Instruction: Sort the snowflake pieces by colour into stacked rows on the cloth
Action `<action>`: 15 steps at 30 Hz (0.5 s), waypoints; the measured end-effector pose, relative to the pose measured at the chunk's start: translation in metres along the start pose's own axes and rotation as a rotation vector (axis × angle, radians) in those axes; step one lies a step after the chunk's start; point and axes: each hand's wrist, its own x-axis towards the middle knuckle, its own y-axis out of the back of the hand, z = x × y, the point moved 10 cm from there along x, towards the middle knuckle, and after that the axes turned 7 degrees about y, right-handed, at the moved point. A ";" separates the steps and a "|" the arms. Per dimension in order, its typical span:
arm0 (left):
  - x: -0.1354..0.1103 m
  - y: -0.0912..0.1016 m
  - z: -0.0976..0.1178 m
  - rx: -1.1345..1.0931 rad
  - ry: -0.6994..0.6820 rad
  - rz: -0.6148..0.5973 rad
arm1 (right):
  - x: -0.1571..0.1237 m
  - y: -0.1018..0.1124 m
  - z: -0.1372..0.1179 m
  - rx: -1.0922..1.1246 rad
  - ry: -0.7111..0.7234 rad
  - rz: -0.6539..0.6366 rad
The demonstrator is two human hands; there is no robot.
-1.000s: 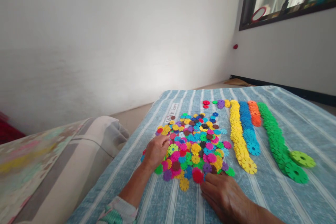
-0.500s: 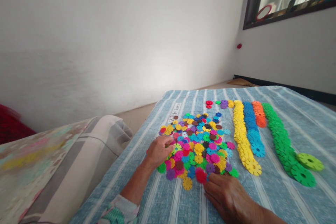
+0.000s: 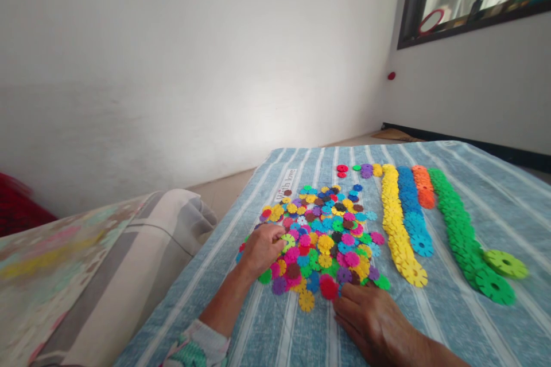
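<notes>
A pile of mixed-colour notched plastic snowflake discs [image 3: 325, 242] lies spread on the striped blue cloth [image 3: 275, 321]. At the pile's left side is my left hand [image 3: 262, 249], its thumb and fingers pinched at the edge of a lime-green disc [image 3: 288, 242]. My right hand [image 3: 370, 318] rests at the near right edge of the pile, fingers curled downward. Red discs [image 3: 329, 287] lie just left of its fingertips. Whatever is under those fingers is hidden. To the right run overlapping rows of yellow discs [image 3: 396, 223], blue discs [image 3: 411, 200], orange discs [image 3: 424, 186] and green discs [image 3: 458, 226].
Lime-green discs [image 3: 505, 264] lie beside the near end of the green row. Small groups of red discs [image 3: 342, 168] and purple discs [image 3: 367, 170] sit toward the far edge. Patterned bedding [image 3: 172, 223] borders the left, a white wall [image 3: 193, 69] the back.
The left fingers have drawn in slightly at the lime-green disc. My right hand stays almost in place; the view shifts very slightly.
</notes>
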 end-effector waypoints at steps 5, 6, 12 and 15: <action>0.000 0.000 -0.005 -0.006 0.030 -0.006 | 0.000 0.002 -0.001 0.007 0.013 0.027; 0.000 0.000 -0.006 -0.007 0.036 -0.009 | 0.000 0.002 -0.001 0.005 0.012 0.031; -0.001 0.002 -0.013 -0.014 0.095 -0.004 | 0.001 0.001 0.000 0.006 0.005 0.016; -0.002 0.002 -0.013 0.009 0.099 -0.024 | 0.000 0.000 0.000 0.006 0.000 0.010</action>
